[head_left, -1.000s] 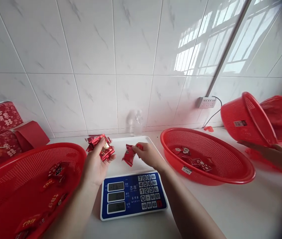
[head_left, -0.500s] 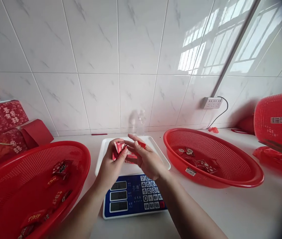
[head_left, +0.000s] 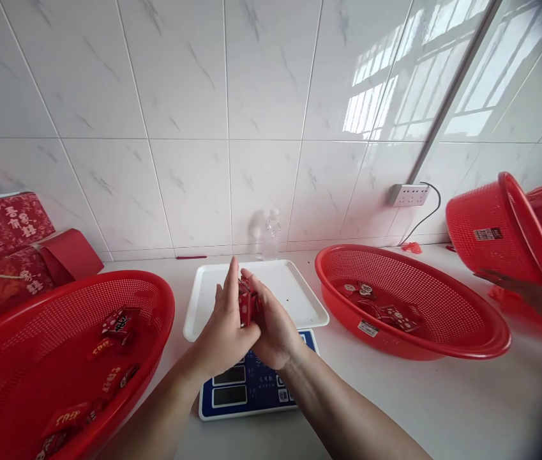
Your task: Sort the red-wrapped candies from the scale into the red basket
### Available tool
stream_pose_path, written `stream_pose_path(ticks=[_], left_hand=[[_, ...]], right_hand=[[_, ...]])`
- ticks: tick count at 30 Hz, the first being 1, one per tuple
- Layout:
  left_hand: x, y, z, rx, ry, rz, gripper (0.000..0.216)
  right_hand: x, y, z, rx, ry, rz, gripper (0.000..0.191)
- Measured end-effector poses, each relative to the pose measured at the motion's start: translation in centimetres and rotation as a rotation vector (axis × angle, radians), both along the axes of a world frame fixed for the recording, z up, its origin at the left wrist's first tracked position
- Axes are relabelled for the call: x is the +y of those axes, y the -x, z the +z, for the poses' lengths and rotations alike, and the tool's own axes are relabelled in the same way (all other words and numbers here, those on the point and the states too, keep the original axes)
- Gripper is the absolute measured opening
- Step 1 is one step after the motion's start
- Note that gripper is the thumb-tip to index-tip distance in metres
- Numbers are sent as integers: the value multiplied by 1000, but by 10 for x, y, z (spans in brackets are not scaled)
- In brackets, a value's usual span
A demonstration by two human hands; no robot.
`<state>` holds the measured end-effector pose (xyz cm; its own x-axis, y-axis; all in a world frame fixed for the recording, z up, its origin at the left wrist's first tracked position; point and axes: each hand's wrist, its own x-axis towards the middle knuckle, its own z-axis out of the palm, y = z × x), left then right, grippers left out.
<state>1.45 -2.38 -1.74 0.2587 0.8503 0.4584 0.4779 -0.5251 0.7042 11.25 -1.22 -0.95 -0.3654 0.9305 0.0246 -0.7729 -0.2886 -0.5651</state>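
My left hand and my right hand are cupped together, palms facing each other, just above the front of the white weighing tray. Between them they hold several small red wrapped packets, which the fingers and palms partly cover. Below my wrists sits the blue front panel of a digital scale, its keypad largely hidden by my right forearm. A few dark specks lie on the tray.
A large red perforated basket with red packets stands left; another stands right. Red gift boxes are stacked far left. A clear bottle stands by the wall. At right, another person's hand supports a tilted red basket.
My hands have come together around the packets, and the red packets seen on the tray earlier no longer show there. The other person's basket has shifted left and tilted.
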Motion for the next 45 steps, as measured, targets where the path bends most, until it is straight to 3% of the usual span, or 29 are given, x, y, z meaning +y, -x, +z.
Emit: stream_pose_path(ticks=[4, 8, 11, 14, 19, 22, 26, 29, 33, 37, 41, 45], left_hand=[[-8, 0, 7, 191, -69, -11, 98], [-6, 1, 4, 384, -155, 107, 71], [-4, 3, 5, 372, -150, 153, 53], [-4, 4, 9, 288, -155, 101, 41], [-4, 0, 10, -23, -233, 111, 21], [-2, -1, 8, -290, -90, 98, 20], [2, 3, 13, -810, 114, 37, 29], [5, 8, 21, -1037, 167, 47, 29], [9, 12, 26, -1062, 214, 65, 31], [13, 12, 21, -1034, 244, 77, 31], [16, 12, 15, -975, 255, 114, 31], [19, 15, 9, -897, 260, 147, 34]], right_hand=[[-1, 2, 0, 47, 59, 59, 17], [1, 4, -3, 64, 67, 160, 24], [2, 5, -6, 68, 57, 134, 35], [2, 4, -6, 39, 70, 59, 35], [-1, 2, -4, -20, 25, -84, 31], [-2, 2, -3, -69, 36, -107, 30], [2, -4, 2, -126, 75, -148, 37], [10, -19, 9, -211, -36, -260, 44], [26, -49, 15, -451, -340, -362, 46], [40, -72, 11, -967, -580, -468, 43], [46, -77, -1, -1405, -717, -384, 33], [51, -73, -12, -1626, -797, -310, 28]])
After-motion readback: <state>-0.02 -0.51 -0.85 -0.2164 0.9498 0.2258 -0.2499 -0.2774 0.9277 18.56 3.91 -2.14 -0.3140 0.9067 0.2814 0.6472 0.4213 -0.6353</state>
